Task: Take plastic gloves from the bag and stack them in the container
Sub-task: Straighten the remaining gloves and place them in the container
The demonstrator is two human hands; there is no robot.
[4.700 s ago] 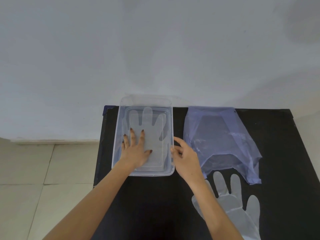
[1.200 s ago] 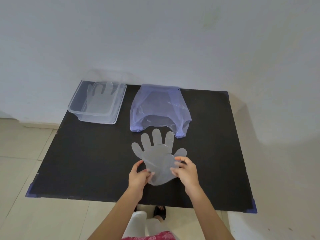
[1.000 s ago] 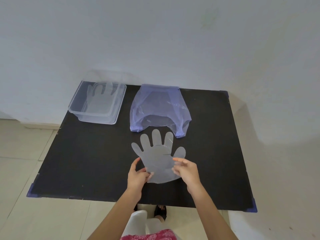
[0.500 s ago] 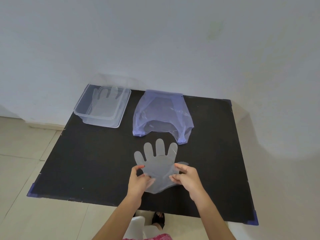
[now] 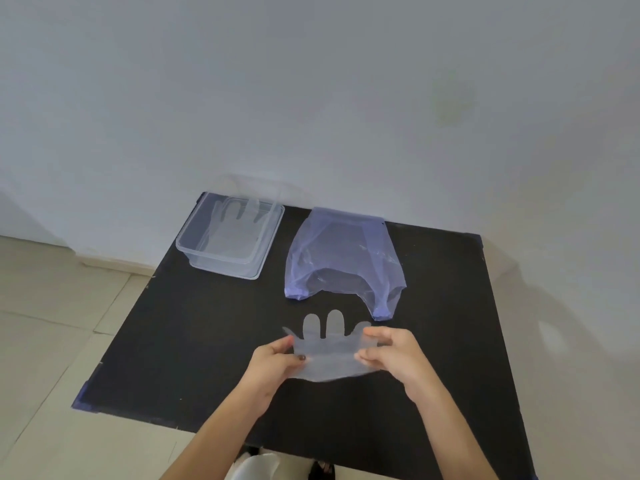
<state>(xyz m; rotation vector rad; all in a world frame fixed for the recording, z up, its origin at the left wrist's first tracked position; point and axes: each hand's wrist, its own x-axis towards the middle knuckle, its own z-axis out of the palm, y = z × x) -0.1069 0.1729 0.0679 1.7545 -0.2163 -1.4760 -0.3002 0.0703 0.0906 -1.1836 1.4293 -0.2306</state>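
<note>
Both hands are on one thin, see-through plastic glove [image 5: 329, 355] near the middle of the black table [image 5: 194, 341]. The left hand [image 5: 273, 362] fingers pinch its left edge, and the right hand [image 5: 391, 355] fingers pinch the right edge, so it's stretched between them with the glove fingers pointing away. Just beyond it lies the crumpled blue-purple plastic bag [image 5: 343, 261]. The clear rectangular plastic container [image 5: 221, 261] sits at the far left corner with gloves flat inside.

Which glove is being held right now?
The glove near the table's front, pinched at its sides by the left hand and right hand. The other glove lies flat in the container.
</note>
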